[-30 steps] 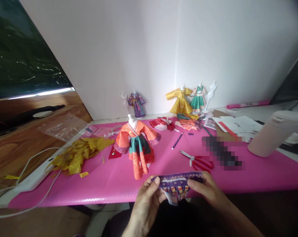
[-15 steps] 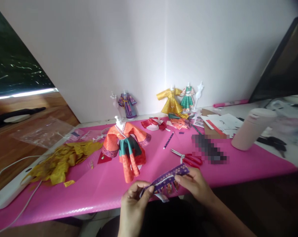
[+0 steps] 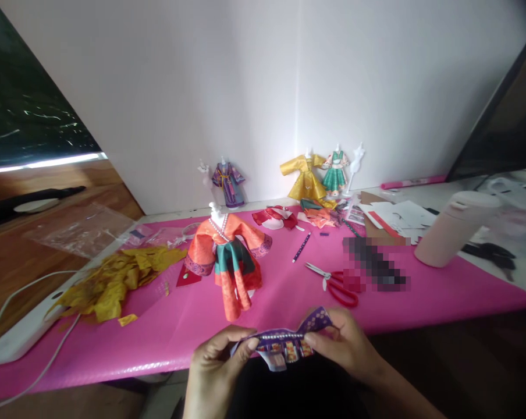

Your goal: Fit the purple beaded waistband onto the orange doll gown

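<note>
Between my hands, at the table's front edge, is a purple patterned fabric strip point(image 3: 284, 334) with a row of small white beads along it. Short patterned tabs and a pale tab hang from its lower side. My left hand point(image 3: 221, 358) pinches its left end between thumb and fingers. My right hand point(image 3: 344, 337) grips the other end, where the purple fabric folds upward. Behind my left hand stands a small dress form in an orange and green doll outfit point(image 3: 228, 250). Red-handled scissors point(image 3: 335, 285) lie beyond my right hand.
Yellow fabric scraps point(image 3: 127, 273) and a white power strip point(image 3: 31, 329) with cords lie on the left. A pink bottle point(image 3: 455, 230) stands at the right. Several small dressed forms, including a yellow dress point(image 3: 306, 179), line the back wall. The pink tabletop point(image 3: 158, 343) ends before my lap.
Both hands have lowered slightly, the left one shifting left. The purple strip has gone from slanted to nearly level, its right end now folded up.
</note>
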Demonstrator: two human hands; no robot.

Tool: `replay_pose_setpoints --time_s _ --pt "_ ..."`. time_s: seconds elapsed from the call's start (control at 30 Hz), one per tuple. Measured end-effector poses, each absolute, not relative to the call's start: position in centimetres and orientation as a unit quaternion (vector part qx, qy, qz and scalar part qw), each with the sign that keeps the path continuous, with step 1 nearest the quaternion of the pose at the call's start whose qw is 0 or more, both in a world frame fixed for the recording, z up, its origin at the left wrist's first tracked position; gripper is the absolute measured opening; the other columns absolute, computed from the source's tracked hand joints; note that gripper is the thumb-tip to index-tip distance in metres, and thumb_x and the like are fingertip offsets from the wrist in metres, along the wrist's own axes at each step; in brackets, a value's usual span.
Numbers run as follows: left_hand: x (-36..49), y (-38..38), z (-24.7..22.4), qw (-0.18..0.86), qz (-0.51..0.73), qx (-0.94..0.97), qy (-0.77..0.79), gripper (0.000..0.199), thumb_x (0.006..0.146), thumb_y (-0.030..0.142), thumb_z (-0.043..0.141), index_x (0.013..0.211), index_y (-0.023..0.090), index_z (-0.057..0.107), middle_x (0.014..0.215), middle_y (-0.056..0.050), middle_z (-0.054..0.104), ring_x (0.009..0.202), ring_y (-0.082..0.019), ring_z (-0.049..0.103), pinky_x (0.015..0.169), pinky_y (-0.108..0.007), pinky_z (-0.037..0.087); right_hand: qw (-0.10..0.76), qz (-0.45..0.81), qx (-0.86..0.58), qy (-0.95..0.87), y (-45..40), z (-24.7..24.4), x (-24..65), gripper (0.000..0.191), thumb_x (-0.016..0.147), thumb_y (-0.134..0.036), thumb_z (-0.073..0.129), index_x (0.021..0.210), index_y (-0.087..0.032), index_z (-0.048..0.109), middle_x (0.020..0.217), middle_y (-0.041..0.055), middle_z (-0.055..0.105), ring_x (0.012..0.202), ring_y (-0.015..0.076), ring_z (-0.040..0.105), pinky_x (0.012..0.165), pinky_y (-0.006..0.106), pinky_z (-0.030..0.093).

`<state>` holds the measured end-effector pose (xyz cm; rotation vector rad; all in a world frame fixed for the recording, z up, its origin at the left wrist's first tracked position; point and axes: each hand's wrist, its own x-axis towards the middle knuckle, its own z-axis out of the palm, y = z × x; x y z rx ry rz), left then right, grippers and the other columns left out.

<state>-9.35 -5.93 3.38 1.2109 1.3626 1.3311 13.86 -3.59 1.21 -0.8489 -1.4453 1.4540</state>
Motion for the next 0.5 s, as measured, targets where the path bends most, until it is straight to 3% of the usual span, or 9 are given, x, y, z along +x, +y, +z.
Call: replay_pose_setpoints --time_s 0.13,0.3,0.5 --pt "-9.9 -6.1 4.4 0.426 0.532 0.531 0.504 0.023 0.069 0.042 0.082 0.063 0.021 0.074 0.062 -0.003 0.069 0.060 -0.016 0.063 0.061 -0.020 0.052 0.443 0.547 -0.345 -0.621 -4.0 1.4 13.1 0.019 0.086 -0.033 0.064 0.084 -0.015 0.069 0.078 0.0053 0.065 0.073 0.0185 0.062 0.066 0.029 0.050" --pt "-10.0 -6.3 5.8 0.404 0.561 0.543 0.477 0.018 0.074 0.037 0.079 0.067 0.021 0.074 0.078 -0.006 0.072 0.075 -0.020 0.067 0.067 -0.023 0.054 0.497 0.473 -0.334 -0.646 -3.9 2.2 12.2 0.019 0.091 -0.031 0.060 0.096 -0.017 0.072 0.097 0.0122 0.072 0.089 0.0241 0.068 0.081 0.036 0.056" --pt "-10.3 -5.3 6.4 0.365 0.609 0.510 0.485 0.017 0.077 0.036 0.077 0.073 0.020 0.073 0.085 -0.007 0.075 0.082 -0.021 0.068 0.075 -0.024 0.053 0.489 0.431 -0.344 -0.676 -2.4 4.4 10.6 0.022 0.092 -0.035 0.059 0.098 -0.018 0.072 0.097 0.0119 0.074 0.087 0.0239 0.071 0.075 0.031 0.057"
